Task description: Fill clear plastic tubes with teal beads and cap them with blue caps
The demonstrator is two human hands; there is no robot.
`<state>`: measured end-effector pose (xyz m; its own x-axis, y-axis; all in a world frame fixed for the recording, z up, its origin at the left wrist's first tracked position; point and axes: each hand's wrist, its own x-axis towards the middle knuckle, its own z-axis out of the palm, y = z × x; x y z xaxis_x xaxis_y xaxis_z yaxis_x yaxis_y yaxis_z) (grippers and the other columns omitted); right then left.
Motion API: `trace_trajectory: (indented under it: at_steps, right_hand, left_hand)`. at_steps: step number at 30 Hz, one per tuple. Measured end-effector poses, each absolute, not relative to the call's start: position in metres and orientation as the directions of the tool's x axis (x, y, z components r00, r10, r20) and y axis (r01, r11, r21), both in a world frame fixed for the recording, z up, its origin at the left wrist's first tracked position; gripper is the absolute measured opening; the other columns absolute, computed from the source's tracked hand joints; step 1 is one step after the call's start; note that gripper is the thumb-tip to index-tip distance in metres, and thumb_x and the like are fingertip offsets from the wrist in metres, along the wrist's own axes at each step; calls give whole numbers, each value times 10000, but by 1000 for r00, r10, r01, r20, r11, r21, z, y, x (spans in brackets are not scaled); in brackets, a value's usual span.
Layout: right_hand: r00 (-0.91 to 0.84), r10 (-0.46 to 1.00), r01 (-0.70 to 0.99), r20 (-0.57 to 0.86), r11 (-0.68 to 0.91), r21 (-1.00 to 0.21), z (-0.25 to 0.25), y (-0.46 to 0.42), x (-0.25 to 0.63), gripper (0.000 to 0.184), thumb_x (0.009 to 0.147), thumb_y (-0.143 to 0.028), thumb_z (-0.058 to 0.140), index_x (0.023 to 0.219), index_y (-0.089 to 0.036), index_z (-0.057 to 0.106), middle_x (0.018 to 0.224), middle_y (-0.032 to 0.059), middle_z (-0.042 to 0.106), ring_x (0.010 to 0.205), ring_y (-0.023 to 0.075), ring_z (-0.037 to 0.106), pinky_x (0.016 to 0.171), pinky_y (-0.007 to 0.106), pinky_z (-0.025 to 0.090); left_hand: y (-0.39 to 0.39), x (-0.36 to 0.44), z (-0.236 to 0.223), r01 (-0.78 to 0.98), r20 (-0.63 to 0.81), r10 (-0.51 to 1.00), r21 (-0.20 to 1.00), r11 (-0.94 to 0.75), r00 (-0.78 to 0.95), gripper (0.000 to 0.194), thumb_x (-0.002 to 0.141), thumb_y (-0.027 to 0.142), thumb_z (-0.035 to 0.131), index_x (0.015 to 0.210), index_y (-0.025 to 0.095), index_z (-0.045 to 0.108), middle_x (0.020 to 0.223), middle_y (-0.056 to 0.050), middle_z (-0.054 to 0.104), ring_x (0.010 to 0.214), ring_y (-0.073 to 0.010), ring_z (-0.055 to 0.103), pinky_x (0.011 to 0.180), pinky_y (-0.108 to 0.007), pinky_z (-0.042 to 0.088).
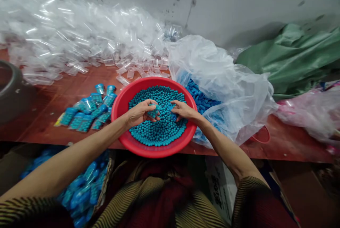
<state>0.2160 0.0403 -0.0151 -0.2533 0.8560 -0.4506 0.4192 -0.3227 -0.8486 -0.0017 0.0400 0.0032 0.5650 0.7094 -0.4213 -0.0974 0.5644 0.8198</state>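
A red basin (119, 105) full of small blue balls (159, 132) stands at the table's front edge. Over the balls, my left hand (143, 112) is wrapped round a small clear container (153, 111) with blue balls in it. My right hand (183, 110) is a little apart from it on the right, its fingers closed on a blue cap (170, 106). A second round blue piece (174, 117) shows by its lower fingers; I cannot tell whether it is held too. Left of the basin lie several filled containers with blue caps (86, 123).
A big heap of clear empty containers (92, 40) lies along the wall. Right of the basin, a clear plastic bag (220, 68) holds blue caps (199, 96). A grey tub (13, 93) stands far left. Below the table edge, a box holds more filled containers (85, 189). Green cloth (294, 57) lies right.
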Motion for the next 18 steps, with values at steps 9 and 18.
trace_trajectory:
  at_steps: [9,18]
  right_hand:
    - [-403,862,121,-307,-282,-952,2,30,204,217,725,-246,582,925,-164,572,689,-35,542,577,74,509,467,165,445]
    - [-456,889,559,37,318,-766,6,5,177,388,878,-283,429,1241,-178,517,1065,97,639,940,183,595,829,331,472]
  left_hand:
    - [18,-3,-1,-33,-384,766,884,466,516,473,644,395,737,943,184,437,707,8,620,512,-116,598,371,-156,372]
    - [6,3,-2,-38,-221,884,965,259,413,406,703,363,651,1006,178,454,659,57,545,447,-83,537,364,-182,401]
